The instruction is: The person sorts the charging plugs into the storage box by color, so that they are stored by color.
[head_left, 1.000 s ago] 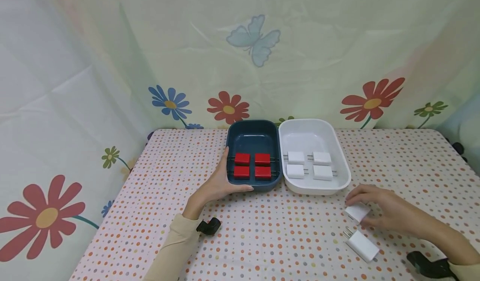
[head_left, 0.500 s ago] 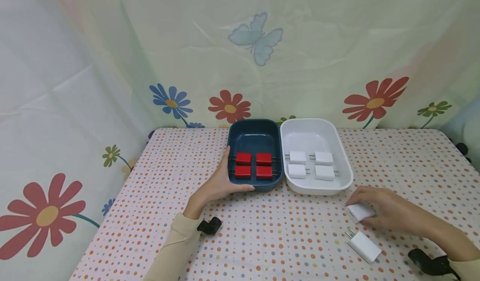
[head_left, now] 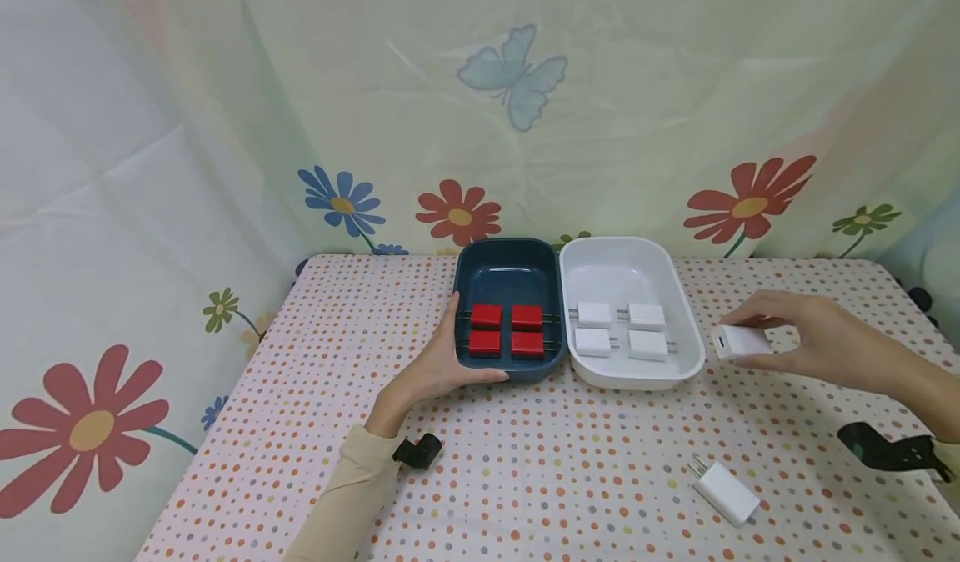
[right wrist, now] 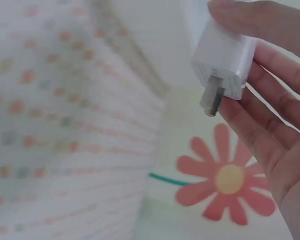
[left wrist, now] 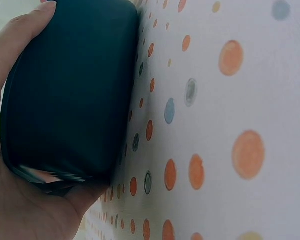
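Note:
My right hand (head_left: 817, 341) pinches a white charger plug (head_left: 744, 342) above the table, right of the white tray (head_left: 686, 362). In the right wrist view its two metal prongs (right wrist: 212, 97) point toward the palm side. My left hand (head_left: 435, 362) grips the near left corner of a dark blue tray (head_left: 510, 253), thumb along the front wall; the left wrist view shows that wall (left wrist: 75, 90) close up. Several red charger plugs (head_left: 486, 317) lie in two rows in the blue tray. Several white charger plugs (head_left: 593, 342) lie likewise in the white tray.
Another white charger plug (head_left: 725, 493) lies on the dotted tablecloth (head_left: 570, 479) at the front right, prongs toward the far left. The two trays stand side by side near the table's back edge, before a flowered curtain (head_left: 615, 128).
My right hand has lifted the white charger plug off the tablecloth and carried it up and away, its port end now facing left. The left hand and both trays stay put.

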A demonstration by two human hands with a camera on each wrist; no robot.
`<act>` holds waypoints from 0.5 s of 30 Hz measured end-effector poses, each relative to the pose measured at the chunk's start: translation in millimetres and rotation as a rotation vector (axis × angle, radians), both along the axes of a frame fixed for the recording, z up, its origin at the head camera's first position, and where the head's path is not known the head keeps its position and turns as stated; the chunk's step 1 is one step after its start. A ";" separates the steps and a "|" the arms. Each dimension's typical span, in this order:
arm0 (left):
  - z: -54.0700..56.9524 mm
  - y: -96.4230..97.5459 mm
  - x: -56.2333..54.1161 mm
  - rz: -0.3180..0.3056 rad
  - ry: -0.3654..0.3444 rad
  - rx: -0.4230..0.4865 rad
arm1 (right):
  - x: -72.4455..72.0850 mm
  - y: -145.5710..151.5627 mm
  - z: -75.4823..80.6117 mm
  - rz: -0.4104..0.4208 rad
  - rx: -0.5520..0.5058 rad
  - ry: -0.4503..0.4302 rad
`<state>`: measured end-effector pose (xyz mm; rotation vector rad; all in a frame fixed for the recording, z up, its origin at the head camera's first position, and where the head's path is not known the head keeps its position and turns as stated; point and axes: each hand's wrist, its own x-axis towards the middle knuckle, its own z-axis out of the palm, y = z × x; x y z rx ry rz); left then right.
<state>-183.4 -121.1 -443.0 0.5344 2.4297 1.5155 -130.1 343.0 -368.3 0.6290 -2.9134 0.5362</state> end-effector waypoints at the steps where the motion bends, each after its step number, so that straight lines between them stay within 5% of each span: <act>1: -0.6 -0.1 0.0 -0.001 0.001 0.003 | -4.7 -2.6 3.9 0.002 -0.009 0.023; 9: -2.1 0.8 -1.4 0.019 -0.017 -0.027 | -52.9 -44.1 31.7 0.059 -0.098 -0.042; 15: -1.9 -1.2 0.1 0.035 -0.034 -0.052 | -90.6 -79.7 29.4 0.095 -0.109 -0.164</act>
